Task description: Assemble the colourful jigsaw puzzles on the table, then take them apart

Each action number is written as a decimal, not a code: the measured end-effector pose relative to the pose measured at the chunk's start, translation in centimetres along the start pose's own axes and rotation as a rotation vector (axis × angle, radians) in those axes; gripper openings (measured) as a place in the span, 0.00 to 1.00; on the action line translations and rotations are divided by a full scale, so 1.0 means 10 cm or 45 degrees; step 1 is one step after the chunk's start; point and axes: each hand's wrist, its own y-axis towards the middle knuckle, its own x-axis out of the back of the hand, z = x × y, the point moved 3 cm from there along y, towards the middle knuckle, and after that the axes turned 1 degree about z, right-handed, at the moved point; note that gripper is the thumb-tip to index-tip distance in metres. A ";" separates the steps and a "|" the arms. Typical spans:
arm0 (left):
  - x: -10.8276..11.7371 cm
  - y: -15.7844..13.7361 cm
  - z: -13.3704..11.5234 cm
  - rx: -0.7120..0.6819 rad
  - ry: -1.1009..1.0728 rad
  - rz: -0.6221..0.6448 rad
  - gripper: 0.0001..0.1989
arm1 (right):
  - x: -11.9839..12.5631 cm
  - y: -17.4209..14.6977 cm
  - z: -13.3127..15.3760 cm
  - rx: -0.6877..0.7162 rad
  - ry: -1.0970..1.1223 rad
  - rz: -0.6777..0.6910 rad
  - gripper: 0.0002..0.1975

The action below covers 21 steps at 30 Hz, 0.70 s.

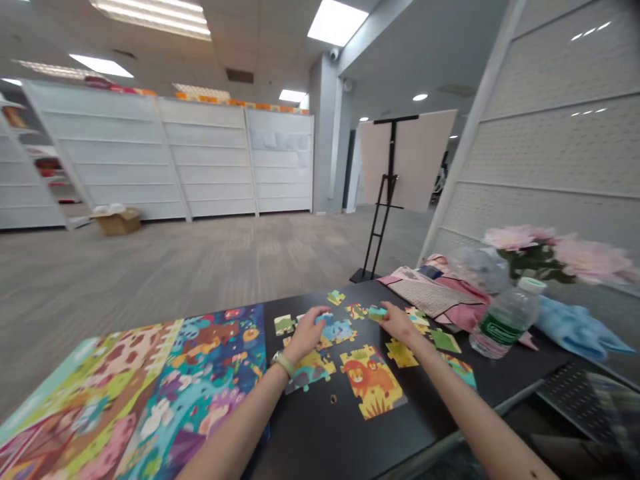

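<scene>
My left hand (pixel 306 335), a band on its wrist, has its fingers closed at the edge of a blue puzzle piece (pixel 339 330) on the black table. My right hand (pixel 399 324) pinches a small teal and yellow puzzle piece (pixel 377 313) by its right side. Nearer to me lies a joined lion section (pixel 373 381). Beside my left forearm is another joined section (pixel 314 371) in yellow and grey. Loose pieces surround both hands: a green one (pixel 285 325), a yellow one (pixel 401 354), a green-yellow one (pixel 336 297) at the far edge.
Two finished-looking picture sheets, a farm one (pixel 120 373) and a sea one (pixel 215 373), cover the table's left end. To the right stand a water bottle (pixel 506 320), pink cloth (pixel 463 297), a blue cloth (pixel 570 327) and pink flowers (pixel 590 257). An easel (pixel 383 220) stands beyond.
</scene>
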 end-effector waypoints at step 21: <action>0.71 -1.12 0.24 -0.246 0.402 0.345 0.17 | -0.02 -1.54 1.40 0.854 0.295 0.194 0.21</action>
